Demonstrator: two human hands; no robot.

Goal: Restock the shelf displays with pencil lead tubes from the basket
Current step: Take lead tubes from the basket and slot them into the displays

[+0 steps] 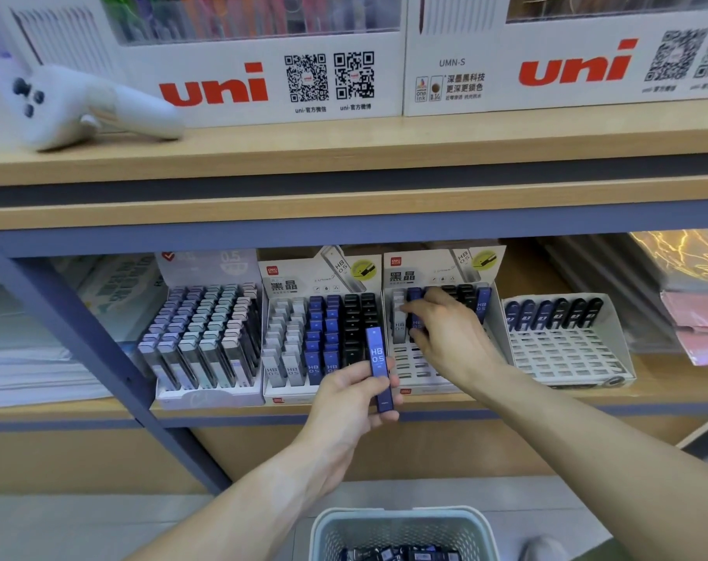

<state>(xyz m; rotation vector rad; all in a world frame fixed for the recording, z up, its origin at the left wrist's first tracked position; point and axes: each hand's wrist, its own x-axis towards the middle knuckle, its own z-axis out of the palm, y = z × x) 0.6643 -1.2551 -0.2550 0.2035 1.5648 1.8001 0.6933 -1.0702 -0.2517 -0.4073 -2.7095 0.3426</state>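
Observation:
My left hand (354, 394) grips a blue HB 0.5 lead tube (377, 364) upright in front of the shelf edge. My right hand (441, 330) reaches into the third display box (409, 368), its fingers curled round a blue tube (415, 313) standing in the back rows. That box has several bare slots in front. To its left, a full display box (322, 338) holds grey, blue and black tubes. The pale basket (402, 532) stands on the floor below, with dark tubes inside.
A lilac and teal tube display (206, 342) stands at the left. At the right a white rack (566, 350) holds one back row of dark tubes. Above, a shelf carries uni pen boxes (263, 74) and a white device (85, 107). Paper stacks flank the displays.

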